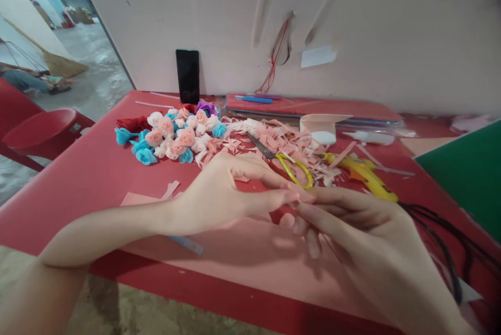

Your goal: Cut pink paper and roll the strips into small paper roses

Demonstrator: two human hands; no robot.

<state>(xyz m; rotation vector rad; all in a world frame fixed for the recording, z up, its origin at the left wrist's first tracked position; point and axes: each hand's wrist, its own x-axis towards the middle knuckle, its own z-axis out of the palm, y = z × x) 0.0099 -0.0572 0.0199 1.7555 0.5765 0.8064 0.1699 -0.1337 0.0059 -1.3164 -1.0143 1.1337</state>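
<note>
My left hand [235, 189] reaches in from the left, thumb and forefinger pinched together at the tips. Those tips meet the fingers of my right hand [352, 225], which is also closed in a pinch. Whatever lies between the fingertips is too small and covered to make out, though a pinkish tint shows there. Below both hands is a large sheet of pink paper [250, 256]. Just beyond the fingertips lie scissors [291, 168] with yellow handles, beside a heap of pink paper scraps [274, 139].
Paper roses [183, 136] in pink, white and blue are bunched at the back left. A phone [188, 76] leans on the wall. At right are a yellow glue gun [366, 173], its black cord [442, 225] and a green board [469, 178]. A red chair [43, 131] stands left.
</note>
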